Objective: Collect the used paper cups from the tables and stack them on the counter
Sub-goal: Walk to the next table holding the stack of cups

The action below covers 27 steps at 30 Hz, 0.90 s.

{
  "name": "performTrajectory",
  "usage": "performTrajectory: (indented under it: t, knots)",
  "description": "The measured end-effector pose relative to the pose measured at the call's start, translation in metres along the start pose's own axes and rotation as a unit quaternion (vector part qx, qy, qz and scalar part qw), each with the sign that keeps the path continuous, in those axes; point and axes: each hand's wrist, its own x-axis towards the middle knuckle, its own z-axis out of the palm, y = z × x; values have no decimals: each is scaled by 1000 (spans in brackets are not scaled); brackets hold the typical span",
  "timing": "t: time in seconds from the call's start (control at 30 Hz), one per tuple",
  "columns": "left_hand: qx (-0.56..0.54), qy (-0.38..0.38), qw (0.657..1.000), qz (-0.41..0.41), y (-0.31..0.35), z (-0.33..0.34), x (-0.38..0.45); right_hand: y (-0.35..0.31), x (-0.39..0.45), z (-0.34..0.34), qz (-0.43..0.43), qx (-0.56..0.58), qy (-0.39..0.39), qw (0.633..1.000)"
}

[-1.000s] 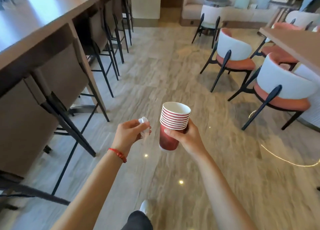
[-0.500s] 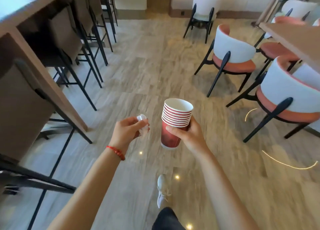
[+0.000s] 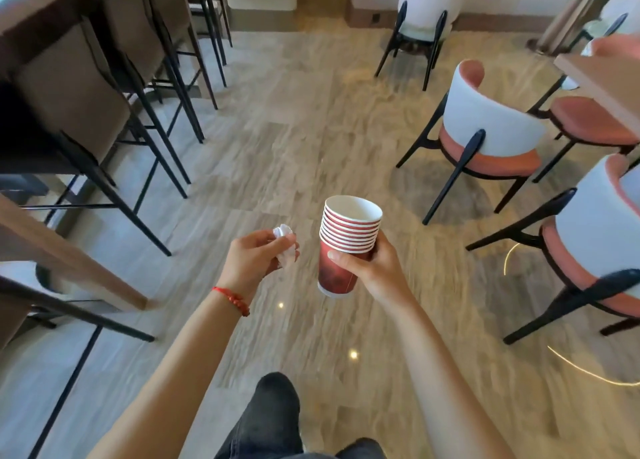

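A stack of several red paper cups [image 3: 341,251] with white rims is held upright in front of me over the floor. My right hand [image 3: 375,268] grips the stack from the right side, thumb across its front. My left hand [image 3: 254,259], with a red bracelet at the wrist, is closed around a crumpled white paper [image 3: 285,245], a short gap left of the cups. The long wooden counter [image 3: 41,1] runs along the left edge of the view.
Tall bar stools [image 3: 114,78] with black legs line the counter on the left. White-and-coral chairs [image 3: 485,129] stand on the right beside a wooden table [image 3: 602,84]. An open strip of tiled floor [image 3: 294,129] lies between them. My dark-trousered leg [image 3: 273,410] shows at the bottom.
I have walked forward along the aisle: the stools and chairs have slid nearer and past. Both hands keep the same hold on cups and paper, staying in front of me.
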Motion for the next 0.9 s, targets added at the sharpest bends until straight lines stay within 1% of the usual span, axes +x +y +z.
performTrajectory:
  t: [0.17,0.43,0.57,0.7,0.9]
  knots:
    - [8,-11,1000,5,30,16,107,-2,108,-3,-1,1,16,1000]
    - [7,-27,1000,0,101,41,289,-24,297,9,2,-14,35,999]
    - [35,-31,999,8,130,56,368,-35,375,10,9,-3,44,999]
    - [31,-36,999,0,145,72,434,-38,439,-1,19,3,52,998]
    - [32,-35,999,-11,164,115,562,-34,572,-33,23,6,55,998]
